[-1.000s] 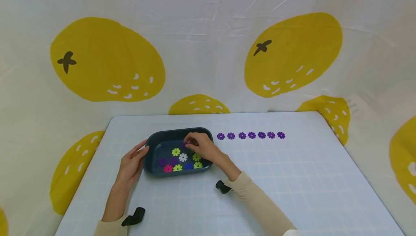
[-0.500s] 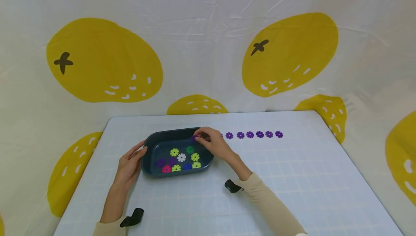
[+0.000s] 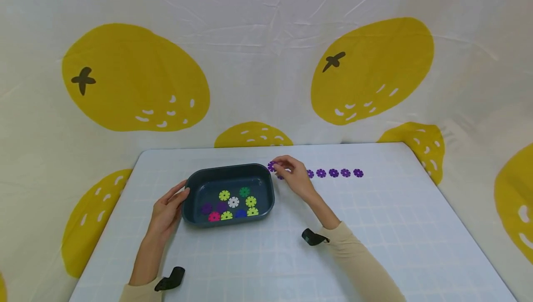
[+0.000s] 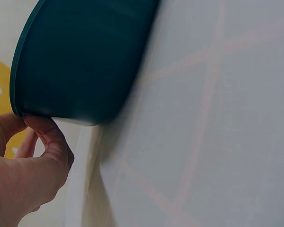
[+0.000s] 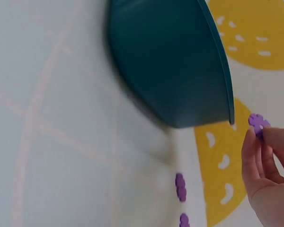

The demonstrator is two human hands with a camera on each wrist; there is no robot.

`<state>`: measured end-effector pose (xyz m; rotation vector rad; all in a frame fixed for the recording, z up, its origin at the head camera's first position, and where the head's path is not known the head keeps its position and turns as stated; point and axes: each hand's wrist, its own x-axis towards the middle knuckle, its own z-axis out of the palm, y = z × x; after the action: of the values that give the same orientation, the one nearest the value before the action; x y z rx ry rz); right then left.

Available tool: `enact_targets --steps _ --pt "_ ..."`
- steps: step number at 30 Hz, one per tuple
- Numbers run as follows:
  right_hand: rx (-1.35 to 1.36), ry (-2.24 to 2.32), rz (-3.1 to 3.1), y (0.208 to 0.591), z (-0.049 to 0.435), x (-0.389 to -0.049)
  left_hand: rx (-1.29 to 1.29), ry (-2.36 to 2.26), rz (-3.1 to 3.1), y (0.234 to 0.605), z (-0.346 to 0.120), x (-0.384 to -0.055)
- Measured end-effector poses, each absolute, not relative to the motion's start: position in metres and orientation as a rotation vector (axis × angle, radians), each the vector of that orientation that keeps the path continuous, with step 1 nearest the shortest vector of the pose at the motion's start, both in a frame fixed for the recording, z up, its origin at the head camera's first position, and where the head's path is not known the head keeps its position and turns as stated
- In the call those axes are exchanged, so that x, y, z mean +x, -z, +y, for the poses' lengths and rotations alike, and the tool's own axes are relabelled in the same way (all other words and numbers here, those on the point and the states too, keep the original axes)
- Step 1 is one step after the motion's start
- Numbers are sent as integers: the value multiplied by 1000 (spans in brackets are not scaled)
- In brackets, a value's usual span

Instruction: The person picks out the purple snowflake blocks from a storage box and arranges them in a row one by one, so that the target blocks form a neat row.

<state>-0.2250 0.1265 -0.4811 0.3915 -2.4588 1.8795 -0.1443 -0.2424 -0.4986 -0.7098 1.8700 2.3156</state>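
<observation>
My right hand pinches a purple flower-shaped disc between thumb and fingertips, just past the right rim of a dark teal tray. In the right wrist view the disc stands up from the fingertips. With thumb and fingers my left hand grips the tray's left rim; the left wrist view shows this hold from outside the tray wall. Inside the tray lie a white disc, a green disc, a pink disc, a blue disc, and several yellow-green and purple ones.
A straight row of purple discs runs along the back of the table, right of the tray; my right hand covers part of it. The white gridded table ends at a cloth backdrop printed with yellow fruit.
My right hand has lifted the purple disc out of the tray and carried it right, over the rim to the row's left end. My left hand keeps its grip on the tray.
</observation>
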Motion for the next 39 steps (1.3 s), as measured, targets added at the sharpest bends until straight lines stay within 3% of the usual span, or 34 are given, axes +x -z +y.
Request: enact_targets --steps 11,18,39 --pt "245 -1913 -2412 453 166 -216 -713 -2338 1848 497 -240 -147" --pt "152 -1917 -2358 485 201 -237 -722 -2332 1845 497 -240 -148" --pt "-217 -1763 -2335 493 281 -228 -678 -2387 1801 499 -242 -144"
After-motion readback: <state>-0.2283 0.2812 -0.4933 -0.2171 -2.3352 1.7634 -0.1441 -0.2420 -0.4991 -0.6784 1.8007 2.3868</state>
